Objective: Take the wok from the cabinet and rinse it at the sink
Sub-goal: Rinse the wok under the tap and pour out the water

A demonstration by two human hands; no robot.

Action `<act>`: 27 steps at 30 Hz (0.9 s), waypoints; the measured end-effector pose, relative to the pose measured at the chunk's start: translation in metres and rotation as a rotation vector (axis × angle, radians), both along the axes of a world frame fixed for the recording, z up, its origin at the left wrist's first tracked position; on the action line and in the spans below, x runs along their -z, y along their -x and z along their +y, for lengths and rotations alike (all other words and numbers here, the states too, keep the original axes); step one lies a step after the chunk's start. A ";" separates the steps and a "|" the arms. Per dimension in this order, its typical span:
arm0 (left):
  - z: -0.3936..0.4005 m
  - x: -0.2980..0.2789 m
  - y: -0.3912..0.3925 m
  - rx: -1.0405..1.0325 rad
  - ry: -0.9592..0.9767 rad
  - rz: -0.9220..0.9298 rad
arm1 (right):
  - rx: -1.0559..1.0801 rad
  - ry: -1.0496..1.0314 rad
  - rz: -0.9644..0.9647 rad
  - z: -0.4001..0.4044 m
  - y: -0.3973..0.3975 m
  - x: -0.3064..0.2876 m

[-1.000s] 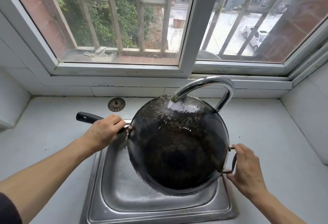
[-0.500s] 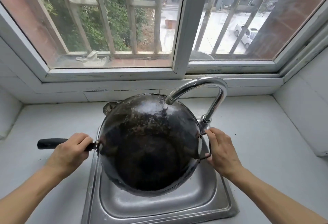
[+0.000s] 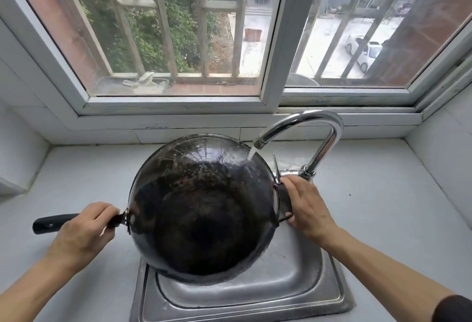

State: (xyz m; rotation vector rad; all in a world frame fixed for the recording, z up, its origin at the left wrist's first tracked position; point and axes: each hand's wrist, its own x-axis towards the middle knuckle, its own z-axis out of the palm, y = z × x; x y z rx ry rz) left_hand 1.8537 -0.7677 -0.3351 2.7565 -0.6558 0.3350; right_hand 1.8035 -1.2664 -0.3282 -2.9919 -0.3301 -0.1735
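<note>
1. Head view: the wok (image 3: 201, 209) is held over the sink (image 3: 255, 296), tipped with its dark underside toward the camera, and a stream from the faucet (image 3: 329, 135) strikes its upper right shoulder.
2. Grip: the left hand (image 3: 84, 229) is wrapped tight around the long black handle (image 3: 51, 222) close to the bowl; the right hand (image 3: 306, 207) is closed on the small loop handle at the opposite rim. Both look firm — nothing is slack or open.
3. Step in hand, as I judge it: rinsing the outside. Only the patch under the stream and the run-off below it look wet and glossy; the lower left looks duller.
4. To do it well, roll the wok slowly with both wrists so the stream sweeps across the whole dome, rather than shifting it sideways.
5. Keep the low edge inside the basin, so run-off drops into the sink and not onto the countertop (image 3: 383, 207).
6. Watch the splash — water hitting a curved shoulder near the rim tends to spray toward the right hand and the faucet base.
7. Wet handles may slip, so hold the long one near the bowl, as now, for leverage.
8. The inside cannot be seen from here; it likely needs its own pass.
</note>
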 end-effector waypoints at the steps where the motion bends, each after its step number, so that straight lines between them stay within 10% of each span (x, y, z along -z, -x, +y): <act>1: 0.000 -0.001 0.001 0.005 0.004 -0.004 | 0.001 -0.005 -0.001 0.000 0.001 0.000; 27: -0.004 -0.016 0.041 0.098 -0.148 -0.144 | -0.166 -0.125 -0.430 -0.014 0.039 -0.020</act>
